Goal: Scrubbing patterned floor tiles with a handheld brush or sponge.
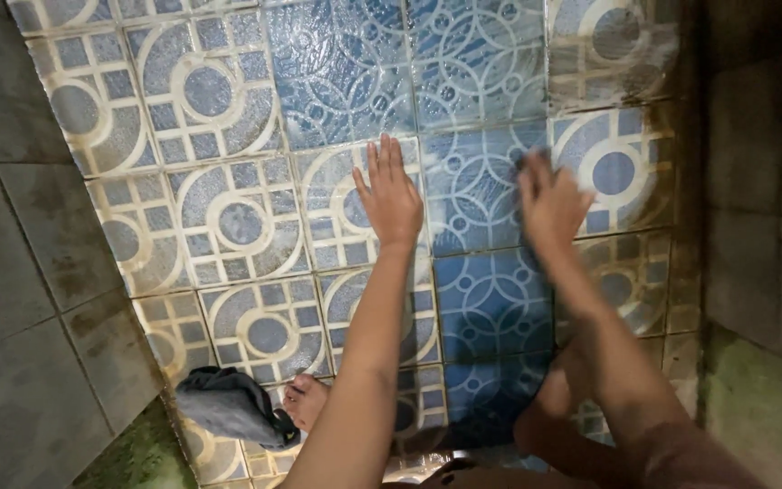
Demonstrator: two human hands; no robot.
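Note:
My left hand (392, 195) lies flat, fingers together, on a patterned floor tile (228, 217) with blue and cream circles. My right hand (549, 204) is blurred and presses a small dark scrubbing pad (527, 164) against a wet blue tile (472, 190). The tiles around the right hand look cleaner and bluer than the yellowed tiles to the left. Both forearms reach forward from the bottom of the view.
A crumpled dark grey cloth (228, 407) lies on the floor at the lower left, beside my bare foot (305, 398). Grey tiled walls (20, 272) rise on the left and the right (762, 199), with greenish grime low on both.

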